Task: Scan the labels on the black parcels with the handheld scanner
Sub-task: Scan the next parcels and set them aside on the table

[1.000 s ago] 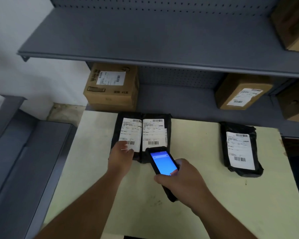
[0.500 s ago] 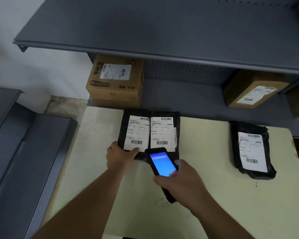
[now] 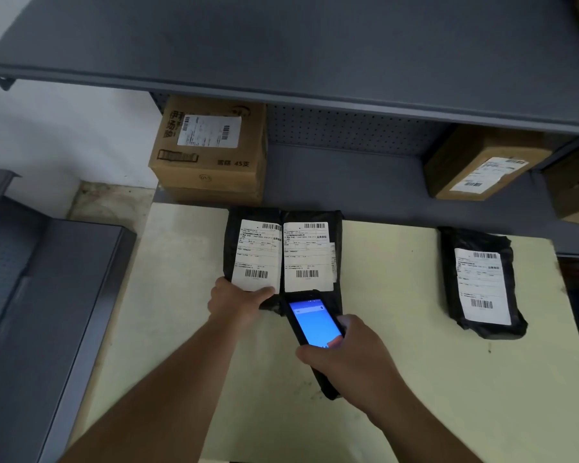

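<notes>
Right now the right hand (image 3: 351,359) has its grip closed around the handheld scanner (image 3: 315,332), a slim black slab with a glowing blue screen, thumb lying on the screen's lower edge and fingers wrapped along the far side. Just ahead of that grip, the scanner's nose overlaps the near end of the middle black parcel (image 3: 315,252), below its white label (image 3: 309,257). To the left of the grip, the left hand (image 3: 234,304) pinches the near end of the left black parcel (image 3: 253,252), thumb pressed flat on the bottom edge of its white label (image 3: 258,255), fingers curled under. These two parcels lie side by side, touching, in crinkled glossy plastic. Well off to the right of the grip, a third black parcel (image 3: 482,282) lies alone on the pale, matte worktop (image 3: 398,379). Beyond, brown cardboard boxes (image 3: 211,148) sit on a grey metal shelf (image 3: 348,192).
</notes>
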The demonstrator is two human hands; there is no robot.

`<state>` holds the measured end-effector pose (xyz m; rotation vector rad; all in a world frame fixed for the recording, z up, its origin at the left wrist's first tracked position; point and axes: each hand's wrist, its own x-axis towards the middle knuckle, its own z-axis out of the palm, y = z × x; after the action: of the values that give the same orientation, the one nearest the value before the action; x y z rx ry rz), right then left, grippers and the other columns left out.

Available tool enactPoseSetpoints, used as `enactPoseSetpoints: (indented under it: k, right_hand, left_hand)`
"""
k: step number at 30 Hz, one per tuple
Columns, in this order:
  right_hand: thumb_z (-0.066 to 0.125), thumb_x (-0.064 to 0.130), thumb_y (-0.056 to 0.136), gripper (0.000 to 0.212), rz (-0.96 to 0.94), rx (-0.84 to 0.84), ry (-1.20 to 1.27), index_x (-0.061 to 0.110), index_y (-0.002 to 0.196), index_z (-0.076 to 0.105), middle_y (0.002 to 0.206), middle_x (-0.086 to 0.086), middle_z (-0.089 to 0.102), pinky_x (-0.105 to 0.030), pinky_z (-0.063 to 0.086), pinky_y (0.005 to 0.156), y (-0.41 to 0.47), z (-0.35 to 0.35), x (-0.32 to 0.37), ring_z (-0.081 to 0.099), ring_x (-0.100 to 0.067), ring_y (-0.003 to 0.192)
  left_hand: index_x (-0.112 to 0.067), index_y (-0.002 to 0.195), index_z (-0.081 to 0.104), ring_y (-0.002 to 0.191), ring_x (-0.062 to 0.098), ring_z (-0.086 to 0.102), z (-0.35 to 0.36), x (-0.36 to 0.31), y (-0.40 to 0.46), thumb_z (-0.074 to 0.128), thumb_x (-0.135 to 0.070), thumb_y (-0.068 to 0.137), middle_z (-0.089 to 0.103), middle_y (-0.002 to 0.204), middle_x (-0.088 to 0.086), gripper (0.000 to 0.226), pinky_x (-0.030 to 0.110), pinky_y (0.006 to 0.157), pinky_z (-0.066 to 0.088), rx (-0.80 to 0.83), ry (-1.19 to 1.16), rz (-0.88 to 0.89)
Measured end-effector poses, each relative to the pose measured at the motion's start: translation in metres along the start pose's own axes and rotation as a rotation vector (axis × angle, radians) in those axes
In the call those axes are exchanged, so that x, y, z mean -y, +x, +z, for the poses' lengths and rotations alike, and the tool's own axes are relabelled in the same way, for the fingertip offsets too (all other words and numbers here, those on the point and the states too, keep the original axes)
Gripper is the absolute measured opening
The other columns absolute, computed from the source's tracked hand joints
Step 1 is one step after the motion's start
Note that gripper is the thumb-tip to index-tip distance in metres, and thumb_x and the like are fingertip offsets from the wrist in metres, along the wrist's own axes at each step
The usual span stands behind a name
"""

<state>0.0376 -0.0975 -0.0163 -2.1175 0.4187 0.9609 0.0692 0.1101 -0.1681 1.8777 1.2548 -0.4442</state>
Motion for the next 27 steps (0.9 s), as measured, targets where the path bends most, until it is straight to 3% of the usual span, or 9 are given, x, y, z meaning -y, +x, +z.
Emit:
enactPoseSetpoints:
  k: [3, 7, 16, 22, 25, 27]
  right_hand:
    - [0.085, 0.039, 0.074, 0.049, 0.005, -0.009, 0.009, 0.035, 0.109, 0.052, 0.096, 0.003, 0.068, -0.029, 0.056, 0.062, 0.000, 0.001, -0.002, 0.070, -0.014, 0.079]
    - [0.084, 0.042, 0.069, 0.048, 0.015, -0.019, 0.004, 0.031, 0.109, 0.060, 0.095, 0.001, 0.069, -0.038, 0.065, 0.069, 0.000, 0.001, -0.005, 0.071, -0.016, 0.076]
    - [0.085, 0.044, 0.070, 0.054, -0.008, -0.030, -0.007, 0.031, 0.116, 0.059, 0.096, 0.003, 0.068, -0.034, 0.061, 0.063, -0.002, -0.007, -0.016, 0.071, -0.014, 0.078]
    - [0.085, 0.040, 0.073, 0.042, -0.013, -0.027, 0.018, 0.027, 0.103, 0.058, 0.092, 0.003, 0.065, -0.026, 0.051, 0.057, -0.006, -0.013, -0.022, 0.063, -0.013, 0.069]
    - [0.085, 0.040, 0.073, 0.041, -0.025, -0.023, 0.018, 0.025, 0.101, 0.058, 0.090, 0.002, 0.064, -0.025, 0.050, 0.055, -0.010, -0.014, -0.024, 0.061, -0.013, 0.066]
    - [0.085, 0.040, 0.072, 0.042, -0.034, -0.027, 0.016, 0.025, 0.101, 0.059, 0.089, 0.002, 0.064, -0.026, 0.051, 0.056, -0.013, -0.014, -0.025, 0.061, -0.012, 0.066]
  left_hand:
    - [-0.008, 0.139, 0.044, 0.127, 0.041, 0.059, 0.002, -0.003, -0.004, 0.095, -0.047, 0.063, 0.061, 0.137, 0.014, 0.099, 0.053, 0.101, 0.056, -0.002, -0.002, -0.011]
    - [-0.012, 0.133, 0.039, 0.118, 0.041, 0.064, 0.004, -0.009, -0.013, 0.095, -0.046, 0.062, 0.064, 0.133, 0.014, 0.097, 0.054, 0.098, 0.058, -0.015, 0.004, -0.026]
    - [-0.016, 0.143, 0.034, 0.119, 0.041, 0.059, -0.004, -0.012, -0.022, 0.098, -0.038, 0.060, 0.048, 0.138, 0.015, 0.108, 0.053, 0.099, 0.057, -0.023, -0.069, -0.016]
    - [-0.011, 0.144, 0.039, 0.098, 0.029, 0.060, -0.015, -0.005, -0.023, 0.086, -0.023, 0.080, 0.065, 0.123, 0.009, 0.080, 0.040, 0.084, 0.052, 0.015, -0.176, 0.026]
    - [-0.009, 0.141, 0.043, 0.097, 0.029, 0.060, -0.022, -0.004, -0.026, 0.082, -0.020, 0.085, 0.062, 0.117, 0.008, 0.069, 0.039, 0.080, 0.048, 0.027, -0.192, 0.016]
    - [-0.008, 0.136, 0.050, 0.098, 0.030, 0.065, -0.028, -0.004, -0.027, 0.083, -0.023, 0.080, 0.066, 0.116, 0.009, 0.066, 0.040, 0.080, 0.054, 0.037, -0.214, -0.002]
